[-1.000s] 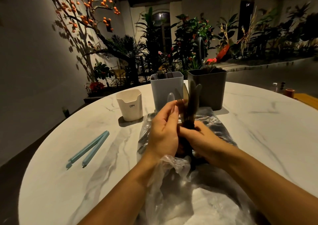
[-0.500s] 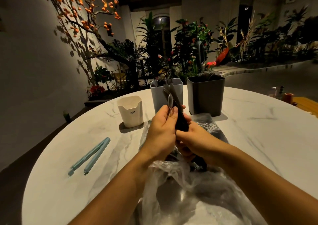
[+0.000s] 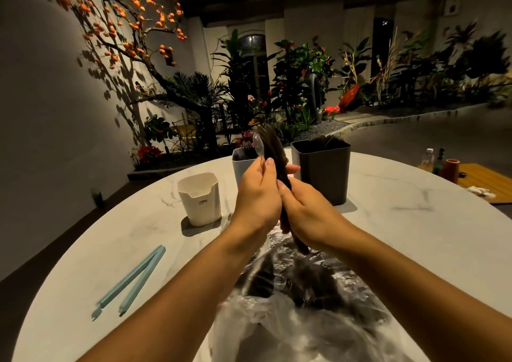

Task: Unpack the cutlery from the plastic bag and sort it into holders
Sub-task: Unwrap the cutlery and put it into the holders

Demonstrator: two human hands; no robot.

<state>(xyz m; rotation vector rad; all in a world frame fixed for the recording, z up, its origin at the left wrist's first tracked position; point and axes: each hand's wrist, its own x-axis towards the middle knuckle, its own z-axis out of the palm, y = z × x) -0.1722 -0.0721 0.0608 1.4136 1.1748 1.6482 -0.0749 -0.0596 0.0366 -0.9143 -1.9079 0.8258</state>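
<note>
A bundle of dark plastic cutlery [image 3: 273, 147] stands upright between both hands, with a clear spoon [image 3: 258, 142] against its left side. My left hand [image 3: 256, 195] grips the bundle from the left, fingers reaching up to the spoon. My right hand [image 3: 307, 212] is wrapped round the handles lower down. Under my forearms lies the crumpled clear plastic bag [image 3: 299, 292] with more dark cutlery inside. Behind the hands stand three holders: a cream one [image 3: 200, 199], a light grey one [image 3: 240, 165] holding dark cutlery, and a dark grey one [image 3: 322, 173] with utensil tips showing.
The round white marble table [image 3: 415, 237] carries a light blue bag clip [image 3: 131, 278], lying open at the left. At the far right sit small bottles [image 3: 432, 160] and an orange cup [image 3: 451, 170] by a wooden board. Plants line the background.
Both hands have lifted the cutlery bundle higher out of the bag, up to the level of the holders. The bundle now leans a little to the left.
</note>
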